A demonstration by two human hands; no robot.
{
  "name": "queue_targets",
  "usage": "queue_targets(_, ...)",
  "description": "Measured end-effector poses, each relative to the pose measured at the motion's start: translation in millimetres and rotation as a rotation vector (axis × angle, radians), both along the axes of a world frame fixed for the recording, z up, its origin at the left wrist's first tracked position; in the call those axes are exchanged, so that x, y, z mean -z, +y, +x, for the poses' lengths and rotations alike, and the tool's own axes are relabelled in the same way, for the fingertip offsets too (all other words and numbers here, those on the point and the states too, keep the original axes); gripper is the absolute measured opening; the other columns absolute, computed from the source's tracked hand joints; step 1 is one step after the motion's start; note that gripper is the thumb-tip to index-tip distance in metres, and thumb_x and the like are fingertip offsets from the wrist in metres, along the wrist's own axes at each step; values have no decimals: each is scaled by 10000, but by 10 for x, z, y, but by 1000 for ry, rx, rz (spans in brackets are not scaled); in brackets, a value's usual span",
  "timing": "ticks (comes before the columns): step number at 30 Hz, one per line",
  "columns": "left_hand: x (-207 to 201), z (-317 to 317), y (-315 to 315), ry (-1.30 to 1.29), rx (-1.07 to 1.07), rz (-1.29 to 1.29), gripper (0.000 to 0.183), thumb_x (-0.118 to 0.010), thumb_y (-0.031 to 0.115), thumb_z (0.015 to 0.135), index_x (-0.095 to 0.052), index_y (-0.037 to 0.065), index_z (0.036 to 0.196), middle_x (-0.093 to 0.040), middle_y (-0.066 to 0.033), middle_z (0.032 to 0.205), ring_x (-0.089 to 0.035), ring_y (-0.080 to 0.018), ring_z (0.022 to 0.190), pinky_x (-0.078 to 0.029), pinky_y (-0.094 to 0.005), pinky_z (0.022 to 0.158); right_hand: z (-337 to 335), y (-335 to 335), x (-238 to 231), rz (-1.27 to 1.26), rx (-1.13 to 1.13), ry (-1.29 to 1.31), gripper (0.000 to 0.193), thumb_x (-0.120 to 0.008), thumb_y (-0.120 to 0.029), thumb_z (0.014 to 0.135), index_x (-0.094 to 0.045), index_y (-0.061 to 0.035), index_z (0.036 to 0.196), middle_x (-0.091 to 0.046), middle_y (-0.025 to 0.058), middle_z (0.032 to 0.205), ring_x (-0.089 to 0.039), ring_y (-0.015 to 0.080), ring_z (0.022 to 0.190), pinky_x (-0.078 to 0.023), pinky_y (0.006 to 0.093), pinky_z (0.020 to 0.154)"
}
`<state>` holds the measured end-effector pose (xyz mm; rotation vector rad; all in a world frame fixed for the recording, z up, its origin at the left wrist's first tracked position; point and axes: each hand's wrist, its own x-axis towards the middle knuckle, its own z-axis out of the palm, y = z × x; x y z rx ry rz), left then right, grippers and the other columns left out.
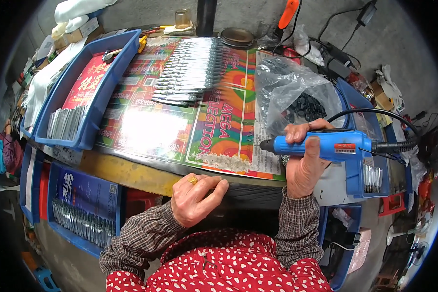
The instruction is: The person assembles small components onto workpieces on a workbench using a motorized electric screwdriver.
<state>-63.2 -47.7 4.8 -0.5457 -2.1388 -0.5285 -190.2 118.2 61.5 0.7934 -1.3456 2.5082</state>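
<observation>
My right hand (304,163) is wrapped round a blue electric screwdriver (321,145). It lies level above the table's right part, its dark tip pointing left and its black cable trailing right. My left hand (195,197), with a gold ring on one finger, is curled at the table's front edge. Whatever its fingers might hold is hidden. Beyond it, a row of slim silver pieces with dark ends (187,68) lies side by side on the colourful printed table cover (170,119). Past the screwdriver, a clear plastic bag (289,80) contains small black parts (306,107).
At left stands a blue tray (90,131) holding more silver pieces. Below the table edge, another blue bin (85,241) is packed with them. A blue bin (372,192) stands at right. Round dark dishes (236,37), a glass jar (183,18) and an orange-handled tool (288,13) are at the back.
</observation>
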Motion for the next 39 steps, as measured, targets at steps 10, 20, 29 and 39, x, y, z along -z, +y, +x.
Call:
queue_targets(10,17,-3,-2,37,-1,-4,285,-641,2,599,-591,-9,879,-602,-105,786,-594,-185,631,-436,-268,485,-19,-4,32,23,-4,20,391,-705,-185,752,-438,-49,1002,-524,52,717,-521,171,689,-400,385,821)
queue_targets(20,-40,-6,8,37,-3,9,272,-637,6,596,-595,-12,865,-593,-94,784,-587,-183,648,-438,-271,509,225,40,-96,8,-142,-13,448,-713,-367,735,-457,-95,982,-491,13,693,-491,149,659,-367,375,773)
queue_targets(29,-9,2,8,48,-10,-24,261,-641,14,597,-592,11,853,-591,-86,780,-583,-167,640,-423,-259,488,385,17,-167,-55,-227,-49,465,-726,-354,715,-427,-97,962,-494,25,679,-506,158,637,-405,371,741)
queue_targets(39,7,-3,-2,50,3,-25,264,-644,9,595,-586,-3,853,-602,-106,782,-590,-180,636,-421,-262,481,419,11,-181,-61,-270,-55,474,-711,-401,728,-432,-105,971,-499,17,685,-503,148,630,-404,363,712)
